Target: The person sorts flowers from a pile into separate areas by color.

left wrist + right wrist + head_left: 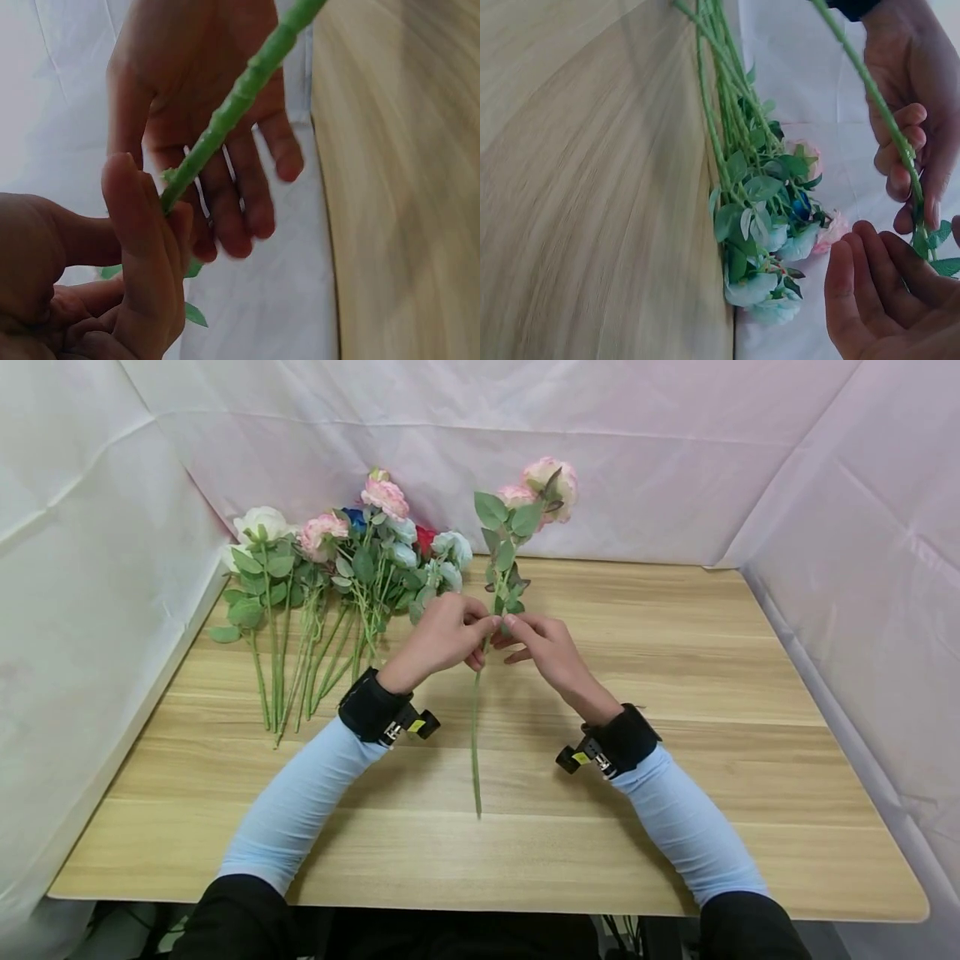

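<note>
An artificial pink flower stem (476, 735) stands upright over the table, with pink blooms (551, 489) and green leaves (504, 522) at its top. My left hand (447, 635) pinches the green stem below the leaves; in the right wrist view its thumb and curled fingers close around the stem (885, 112). Beside it, my right hand (551, 652) has its fingertips at the lower leaves. Its fingers stay fairly straight in the left wrist view, behind the stem (232, 105). The exact contact of the right thumb is hidden.
At the table's back left lie several artificial flowers: white (262, 524), pink (322, 535), light blue (452, 550), a red one (425, 539) and a blue one (356, 518). Their stems point towards the front. White cloth (480, 452) walls off the wooden table (675, 827) behind and at both sides.
</note>
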The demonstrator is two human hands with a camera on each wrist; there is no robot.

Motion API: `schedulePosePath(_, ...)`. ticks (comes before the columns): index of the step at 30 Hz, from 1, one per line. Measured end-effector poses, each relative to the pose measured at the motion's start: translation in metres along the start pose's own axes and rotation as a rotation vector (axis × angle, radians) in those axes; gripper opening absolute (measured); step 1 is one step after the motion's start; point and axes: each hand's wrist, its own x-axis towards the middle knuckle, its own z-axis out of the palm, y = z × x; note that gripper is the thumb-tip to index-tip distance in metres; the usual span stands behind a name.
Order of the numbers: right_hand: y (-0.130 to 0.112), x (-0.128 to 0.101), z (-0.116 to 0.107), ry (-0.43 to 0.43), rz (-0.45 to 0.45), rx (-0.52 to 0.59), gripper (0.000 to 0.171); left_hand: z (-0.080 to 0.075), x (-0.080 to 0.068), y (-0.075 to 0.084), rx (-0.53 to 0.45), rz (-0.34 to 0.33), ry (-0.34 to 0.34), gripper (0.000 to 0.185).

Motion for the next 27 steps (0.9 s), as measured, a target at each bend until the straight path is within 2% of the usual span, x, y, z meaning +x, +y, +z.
schedulePosePath(5,0.002,-0.001,-0.004,0.051,0.037,0.141,0.043,0.018,0.003,0.0,-0.123,-0.007,-0.034,0.026)
schedulePosePath(9,0.002,-0.002,-0.006,0.07,0.083,0.232,0.036,0.026,0.004,-0.002,-0.178,-0.016,-0.024,0.027)
schedulePosePath(14,0.0,0.0,-0.006,0.098,0.106,0.311,0.029,0.026,0.003,-0.002,-0.183,-0.005,0.003,0.029)
schedulePosePath(27,0.001,0.0,-0.003,0.182,0.155,0.482,0.017,0.027,0.004,-0.005,-0.207,-0.018,-0.02,0.03)
